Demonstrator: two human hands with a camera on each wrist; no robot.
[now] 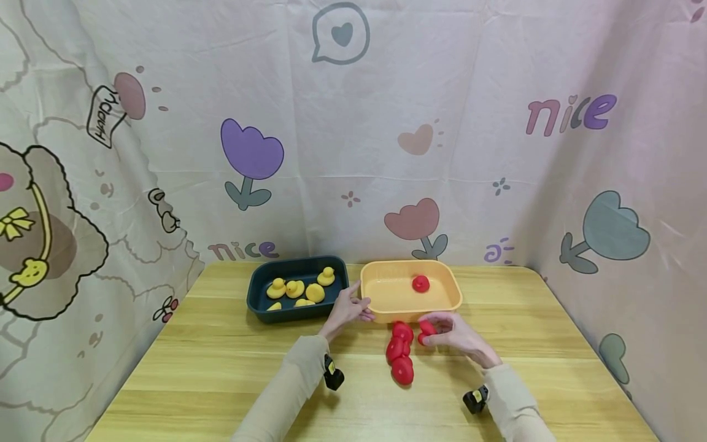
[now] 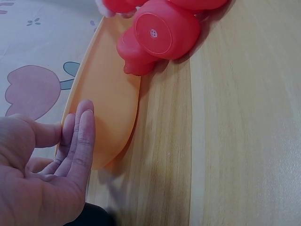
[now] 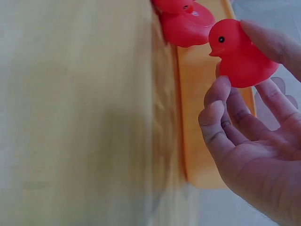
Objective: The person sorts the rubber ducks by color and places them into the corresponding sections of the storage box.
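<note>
A red rubber duck (image 3: 244, 59) is pinched between the thumb and fingers of my right hand (image 1: 455, 334), just in front of the yellow tray (image 1: 386, 316). My left hand (image 1: 347, 310) is at that tray's left front corner, its fingers (image 2: 82, 141) fairly straight against the tray's side. Inside the yellow tray sits one red duck (image 1: 421, 283). Between my hands, a row of red ducks (image 1: 402, 370) lies on the table; the left wrist view shows the flat round base of one duck (image 2: 157, 35).
To the left of the yellow tray stands a dark blue tray (image 1: 259, 313) with several yellow ducks (image 1: 315, 293) in it. Behind both trays hangs a printed curtain (image 1: 342, 153) along the far edge of the wooden table (image 1: 221, 368).
</note>
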